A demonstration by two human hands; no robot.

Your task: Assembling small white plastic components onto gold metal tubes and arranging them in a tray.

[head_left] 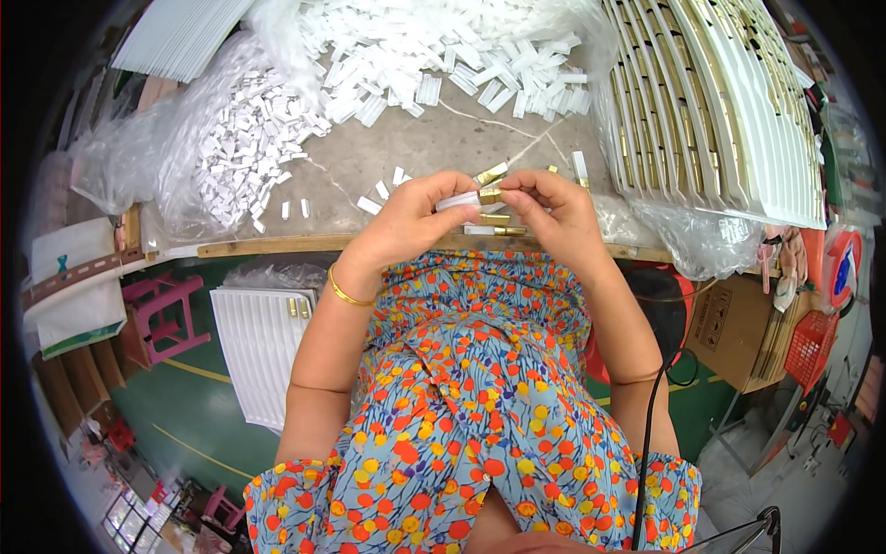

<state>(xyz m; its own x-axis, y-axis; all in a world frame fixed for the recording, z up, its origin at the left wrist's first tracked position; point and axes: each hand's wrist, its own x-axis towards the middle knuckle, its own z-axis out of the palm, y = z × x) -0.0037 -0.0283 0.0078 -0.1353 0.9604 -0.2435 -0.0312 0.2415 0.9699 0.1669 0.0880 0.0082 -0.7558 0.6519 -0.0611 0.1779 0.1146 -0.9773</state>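
Between fingers, half-hidden white piece

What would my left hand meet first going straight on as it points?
Your right hand, it seems, just past the gold-ended white piece the left hand holds, though depth is unclear.

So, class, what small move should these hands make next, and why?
Perhaps press the gold piece toward the white piece: the left hand holds the white piece, the right hand pinches the gold piece at the white one's end. I can't tell whether they're fully joined.
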